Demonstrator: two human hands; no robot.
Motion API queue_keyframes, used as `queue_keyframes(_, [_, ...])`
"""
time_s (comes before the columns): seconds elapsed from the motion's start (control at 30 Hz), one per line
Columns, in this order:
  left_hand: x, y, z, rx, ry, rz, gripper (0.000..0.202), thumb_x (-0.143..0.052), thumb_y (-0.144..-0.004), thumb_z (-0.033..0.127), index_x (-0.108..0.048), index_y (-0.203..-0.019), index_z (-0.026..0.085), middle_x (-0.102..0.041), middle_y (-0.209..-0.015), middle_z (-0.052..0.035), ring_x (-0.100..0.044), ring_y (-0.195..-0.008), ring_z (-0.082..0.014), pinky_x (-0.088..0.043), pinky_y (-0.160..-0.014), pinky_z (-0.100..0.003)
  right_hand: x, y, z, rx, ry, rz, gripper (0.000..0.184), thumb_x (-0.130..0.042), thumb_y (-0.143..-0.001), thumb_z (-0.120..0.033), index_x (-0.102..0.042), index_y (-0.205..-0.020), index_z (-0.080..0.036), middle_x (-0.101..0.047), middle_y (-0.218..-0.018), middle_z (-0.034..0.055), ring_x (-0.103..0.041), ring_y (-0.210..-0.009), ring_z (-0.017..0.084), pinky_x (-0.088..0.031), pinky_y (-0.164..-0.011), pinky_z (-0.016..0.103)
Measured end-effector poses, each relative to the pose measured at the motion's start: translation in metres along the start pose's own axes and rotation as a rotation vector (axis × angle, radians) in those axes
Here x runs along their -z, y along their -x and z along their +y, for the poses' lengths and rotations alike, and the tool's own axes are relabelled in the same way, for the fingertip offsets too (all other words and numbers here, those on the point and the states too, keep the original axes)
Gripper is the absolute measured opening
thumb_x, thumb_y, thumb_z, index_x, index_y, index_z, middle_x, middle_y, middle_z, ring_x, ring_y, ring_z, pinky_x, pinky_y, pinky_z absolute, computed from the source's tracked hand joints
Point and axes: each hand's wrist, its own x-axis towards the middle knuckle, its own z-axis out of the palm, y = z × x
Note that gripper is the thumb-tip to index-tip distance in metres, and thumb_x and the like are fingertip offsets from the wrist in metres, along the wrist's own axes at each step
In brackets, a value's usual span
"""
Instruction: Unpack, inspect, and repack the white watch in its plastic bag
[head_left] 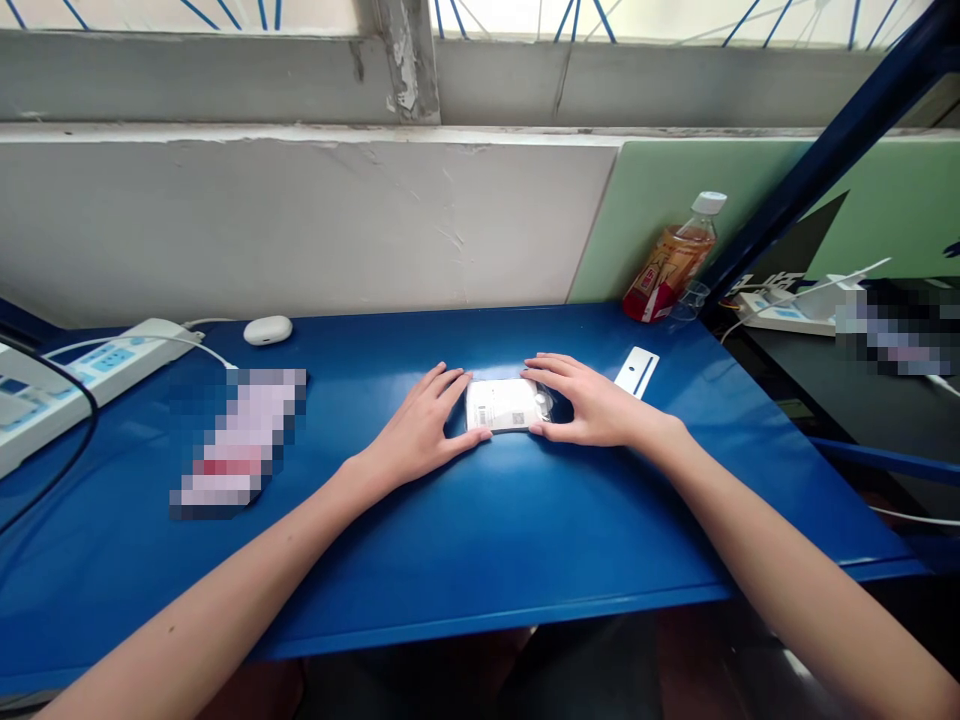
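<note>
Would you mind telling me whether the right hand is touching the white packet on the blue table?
Touching. The head view shows the right hand with thumb and fingers laid on the right end of the white packet, no gap visible.

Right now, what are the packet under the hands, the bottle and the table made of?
Packet: likely thin clear plastic, glossy, with a white paper label; it glints at one end. Bottle: probably clear plastic; brown drink shows through, white cap. Table: perhaps painted metal; smooth blue with a soft sheen.
</note>
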Motion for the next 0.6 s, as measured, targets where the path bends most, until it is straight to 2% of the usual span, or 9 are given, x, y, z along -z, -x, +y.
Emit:
queue_keyframes(0.17, [0.0007, -0.001, -0.0009, 0.026, -0.006, 0.005, 0.089, -0.054, -0.088, 0.072, -0.035, -0.153, 0.015, -0.035, -0.158, -0.0183, -0.018, -0.152, -0.0368, -0.029, -0.118, -0.057, -0.0015, 0.0012, 0.0019, -0.032, 0.028, 0.006, 0.075, -0.067, -0.084, -0.053, -0.048, -0.144, -0.012, -0.047, -0.15, 0.023, -0.042, -0.141, 0.038, -0.04, -0.113, 0.056])
queue_keyframes(0.27, [0.0008, -0.0008, -0.0006, 0.018, -0.005, 0.009, 0.086, -0.054, -0.088, 0.07, -0.035, -0.153, 0.016, -0.037, -0.157, -0.0182, -0.019, -0.151, -0.0369, -0.029, -0.118, -0.057, -0.0004, 0.0016, 0.0022, -0.036, 0.046, 0.025, 0.077, -0.068, -0.082, -0.056, -0.05, -0.143, -0.013, -0.049, -0.148, 0.0227, -0.042, -0.141, 0.039, -0.04, -0.113, 0.056])
queue_keyframes(0.37, [0.0006, 0.0001, -0.0004, -0.004, -0.012, 0.014, 0.084, -0.054, -0.089, 0.068, -0.038, -0.151, 0.014, -0.038, -0.156, -0.0188, -0.02, -0.151, -0.0373, -0.028, -0.118, -0.056, 0.0014, 0.0015, 0.0006, -0.017, 0.074, 0.015, 0.077, -0.068, -0.083, -0.056, -0.051, -0.141, -0.008, -0.051, -0.146, 0.0241, -0.042, -0.141, 0.039, -0.039, -0.114, 0.055])
queue_keyframes(0.5, [0.0009, 0.0016, 0.0011, -0.034, -0.022, 0.033, 0.083, -0.054, -0.09, 0.065, -0.036, -0.152, 0.012, -0.035, -0.158, -0.0201, -0.022, -0.15, -0.038, -0.028, -0.118, -0.056, 0.0018, 0.0017, -0.0021, 0.007, 0.084, 0.001, 0.072, -0.066, -0.085, -0.053, -0.053, -0.14, -0.008, -0.054, -0.144, 0.024, -0.043, -0.14, 0.039, -0.04, -0.114, 0.055])
queue_keyframes(0.6, [0.0014, 0.002, 0.0021, -0.089, -0.029, 0.043, 0.079, -0.054, -0.093, 0.058, -0.032, -0.155, 0.015, -0.03, -0.162, -0.016, -0.02, -0.151, -0.0372, -0.026, -0.12, -0.056, 0.0003, 0.0022, -0.0043, 0.002, 0.109, 0.021, 0.069, -0.065, -0.086, -0.051, -0.053, -0.14, -0.01, -0.051, -0.147, 0.0236, -0.044, -0.14, 0.04, -0.041, -0.112, 0.056])
